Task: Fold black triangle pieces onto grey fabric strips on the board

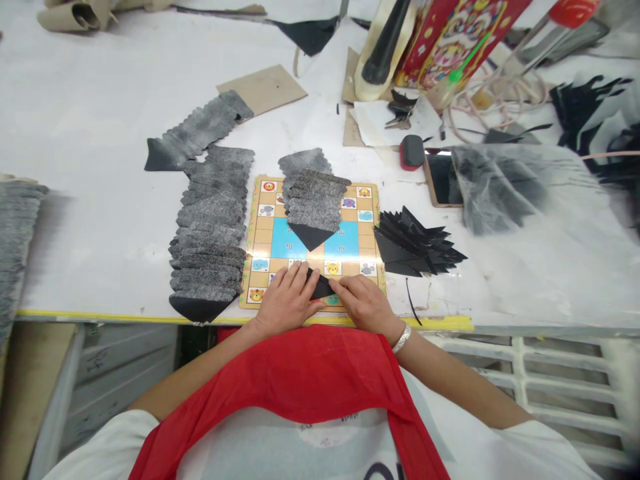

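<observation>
A small black piece (321, 288) that looks like leather lies on a game board (263, 233) printed with animals, close to the table's front edge. My left hand (286, 297) bears on its left end, the fingers over it and the thumb along the near side. At the right end, my right hand (365, 301) pinches the edge between thumb and forefinger. Farther up the board rests an overlapping stack of grey-backed pieces (320, 200), a black tip (313, 235) facing me. Right of the board is a fanned pile of black pointed pieces (417, 243).
Long overlapping rows of grey pieces (210, 227) lie left of the board. Behind stand a shoe last (383, 50) and a red box (450, 40). A small black-and-red case (412, 152), a phone (443, 177) and a clear plastic bag (500, 187) lie to the right.
</observation>
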Action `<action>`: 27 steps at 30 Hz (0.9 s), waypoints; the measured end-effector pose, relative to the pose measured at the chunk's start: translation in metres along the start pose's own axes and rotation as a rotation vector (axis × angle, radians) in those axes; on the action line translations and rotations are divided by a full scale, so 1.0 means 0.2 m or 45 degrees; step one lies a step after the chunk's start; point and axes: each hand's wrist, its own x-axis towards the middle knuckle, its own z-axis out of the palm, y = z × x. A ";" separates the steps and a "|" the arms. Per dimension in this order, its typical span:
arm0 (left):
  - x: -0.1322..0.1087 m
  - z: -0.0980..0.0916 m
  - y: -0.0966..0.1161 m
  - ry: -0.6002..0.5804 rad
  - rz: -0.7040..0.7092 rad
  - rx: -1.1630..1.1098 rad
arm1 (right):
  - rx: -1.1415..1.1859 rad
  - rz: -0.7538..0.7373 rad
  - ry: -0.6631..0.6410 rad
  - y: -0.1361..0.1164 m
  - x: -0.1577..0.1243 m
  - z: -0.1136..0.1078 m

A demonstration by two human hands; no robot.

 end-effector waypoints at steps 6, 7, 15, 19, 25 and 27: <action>0.00 -0.01 0.02 -0.078 -0.038 -0.037 | -0.029 0.057 0.000 0.00 -0.04 0.00; 0.00 -0.02 0.02 -0.069 -0.044 -0.046 | -0.040 0.059 0.004 -0.01 -0.04 0.00; 0.04 -0.04 0.01 -0.006 0.044 -0.050 | -0.072 0.075 -0.041 -0.02 -0.02 -0.02; 0.07 0.00 0.00 -0.068 0.298 -0.123 | -0.062 0.079 -0.061 -0.02 -0.01 -0.02; 0.06 0.05 0.00 -0.118 0.273 -0.167 | -0.050 0.082 0.027 0.01 -0.08 0.01; 0.05 0.06 -0.01 -0.113 0.279 -0.183 | -0.023 0.082 0.048 0.01 -0.11 0.01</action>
